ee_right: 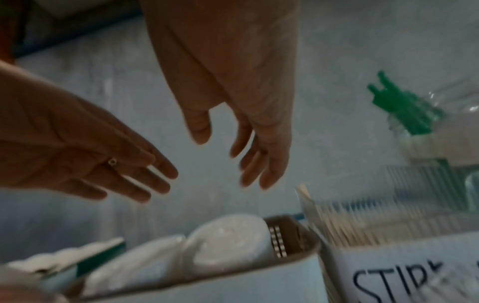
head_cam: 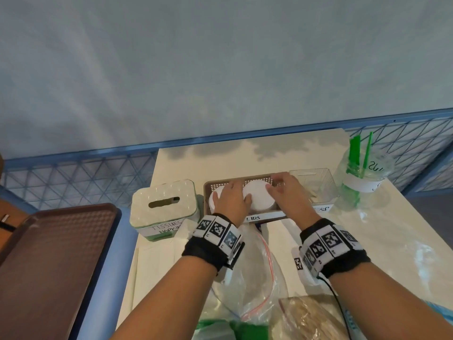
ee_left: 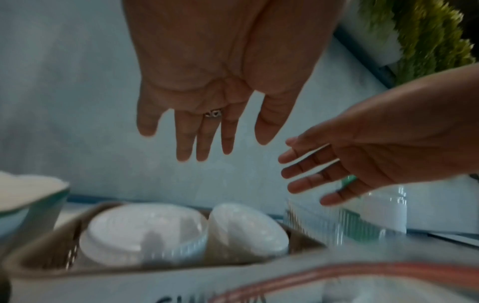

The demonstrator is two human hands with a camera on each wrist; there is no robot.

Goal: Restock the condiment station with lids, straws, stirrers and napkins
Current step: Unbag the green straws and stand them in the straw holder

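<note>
Two stacks of white lids [head_cam: 258, 197] sit in the brown mesh basket [head_cam: 255, 179] labelled LIDS. In the head view my left hand [head_cam: 231, 193] is over the left stack and my right hand [head_cam: 282, 188] is over the basket's right end. The left wrist view shows my left hand [ee_left: 207, 127] with straight, spread fingers, hovering above the lids [ee_left: 145, 231] and holding nothing. My right hand [ee_right: 243, 147] hangs relaxed and empty above the lids [ee_right: 228, 239].
A green tissue box [head_cam: 164, 204] stands left of the basket. A clear stirrer bin [head_cam: 316, 185] and a cup of green straws [head_cam: 362, 173] stand to its right. White napkins [head_cam: 157, 253] and a clear zip bag [head_cam: 255, 266] lie near me. A brown tray [head_cam: 49, 261] sits at the left.
</note>
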